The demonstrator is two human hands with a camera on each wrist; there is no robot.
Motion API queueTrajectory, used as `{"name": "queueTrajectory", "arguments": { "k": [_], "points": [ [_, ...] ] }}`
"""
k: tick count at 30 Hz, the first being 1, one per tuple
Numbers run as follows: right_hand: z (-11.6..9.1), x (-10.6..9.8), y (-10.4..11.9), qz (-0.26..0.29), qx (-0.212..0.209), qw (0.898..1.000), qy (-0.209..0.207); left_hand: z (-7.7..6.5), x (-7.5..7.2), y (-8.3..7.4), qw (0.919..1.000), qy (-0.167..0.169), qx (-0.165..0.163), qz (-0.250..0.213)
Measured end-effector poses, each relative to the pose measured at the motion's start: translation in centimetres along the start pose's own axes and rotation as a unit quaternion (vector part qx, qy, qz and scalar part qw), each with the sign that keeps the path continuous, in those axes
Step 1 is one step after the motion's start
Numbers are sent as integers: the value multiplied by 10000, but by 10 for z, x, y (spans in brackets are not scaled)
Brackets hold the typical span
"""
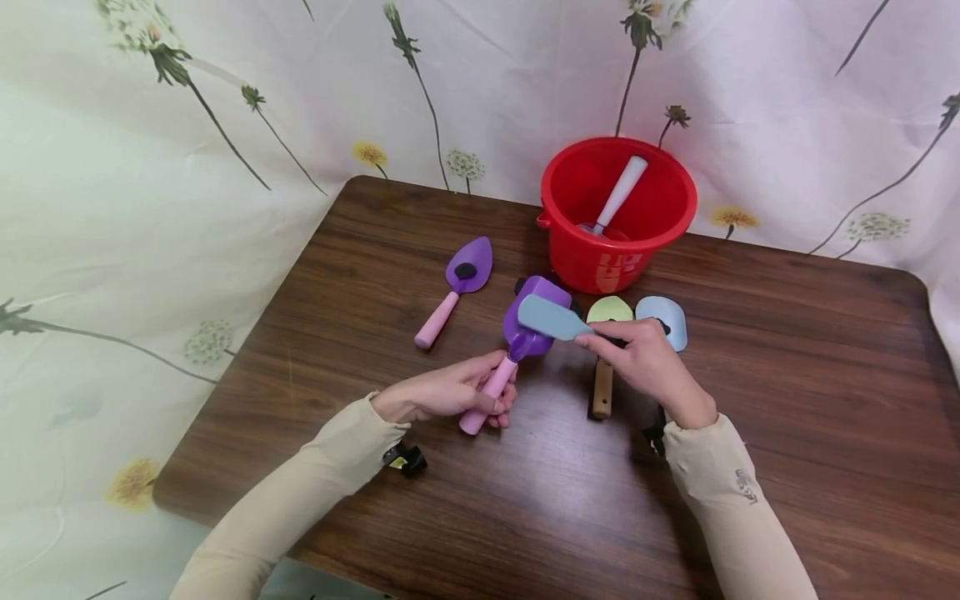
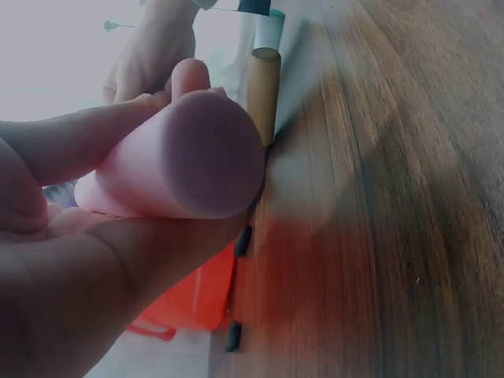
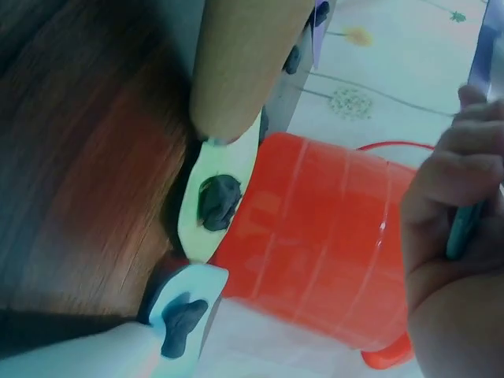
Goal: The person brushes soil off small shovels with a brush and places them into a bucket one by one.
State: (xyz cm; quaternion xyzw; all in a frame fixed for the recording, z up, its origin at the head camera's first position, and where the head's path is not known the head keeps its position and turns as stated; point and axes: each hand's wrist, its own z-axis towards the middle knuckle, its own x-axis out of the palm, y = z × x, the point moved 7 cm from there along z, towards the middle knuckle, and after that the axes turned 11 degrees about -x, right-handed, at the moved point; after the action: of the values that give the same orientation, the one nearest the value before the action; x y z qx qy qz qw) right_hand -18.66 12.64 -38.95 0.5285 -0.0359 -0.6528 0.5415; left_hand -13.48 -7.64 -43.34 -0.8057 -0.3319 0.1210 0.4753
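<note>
My left hand (image 1: 461, 390) grips the pink handle of a purple toy shovel (image 1: 536, 290), held over the table with its head pointing away from me. The handle's round end fills the middle of the left wrist view. My right hand (image 1: 647, 357) pinches a flat blue-green spatula (image 1: 551, 318) by its near end. The spatula's broad blade overlaps the purple shovel head in the head view and hides part of it. In the right wrist view, the spatula's end (image 3: 465, 230) pokes out of the curled fingers.
A red bucket (image 1: 581, 262) at the back holds a white-handled tool (image 1: 622, 193). Left lies a purple trowel (image 1: 480, 258) with a black lump. Under my right hand are a green trowel (image 3: 193, 236) with a wooden handle and a light blue shovel (image 1: 677, 321), both bearing black lumps.
</note>
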Motion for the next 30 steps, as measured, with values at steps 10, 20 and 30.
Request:
{"name": "queueTrajectory", "arguments": {
  "k": [10,20,30],
  "points": [
    [0,-18,-9,-910,276,9915,-888,0,1,4,9998,-41,-174,-36],
    [8,-4,23,-936,-352,9950,-14,4,0,-3,9996,-284,34,-48],
    [14,-2,42,-1424,-594,9875,316,4,-5,-8,9912,-731,149,1094]
  ]
}}
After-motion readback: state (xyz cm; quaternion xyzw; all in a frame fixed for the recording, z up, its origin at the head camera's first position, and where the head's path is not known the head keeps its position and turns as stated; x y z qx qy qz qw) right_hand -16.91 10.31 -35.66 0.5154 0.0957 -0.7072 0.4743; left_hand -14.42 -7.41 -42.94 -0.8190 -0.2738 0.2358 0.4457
